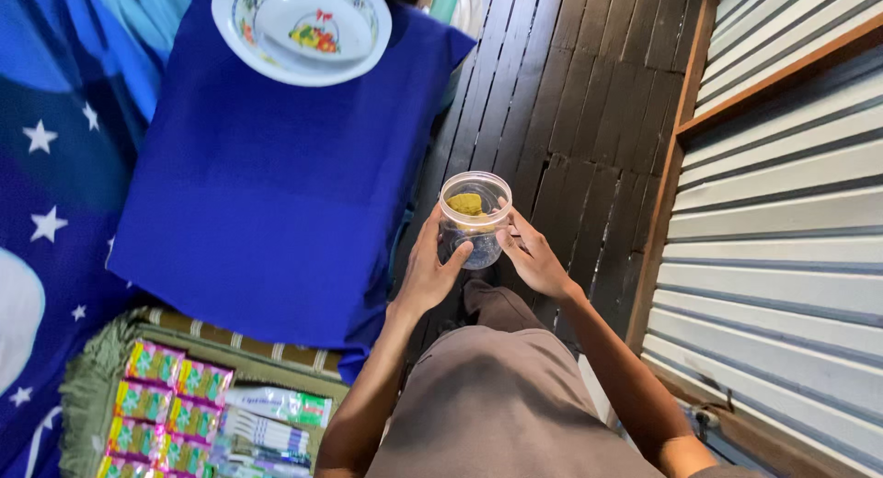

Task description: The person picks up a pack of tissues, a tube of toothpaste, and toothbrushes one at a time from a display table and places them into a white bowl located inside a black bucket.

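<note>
Down over the dark plank floor (589, 92), beside one blue cloth (267, 184) bearing one flowered bowl (303, 27), both hands, left hand (428, 276) and right hand (533, 257), clasp one open clear jar (473, 218) holding a yellowish lump, which, I judge, could spill if it tilts.

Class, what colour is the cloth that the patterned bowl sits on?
The cloth under the bowl is plain deep blue, clearest in the head view.
</note>
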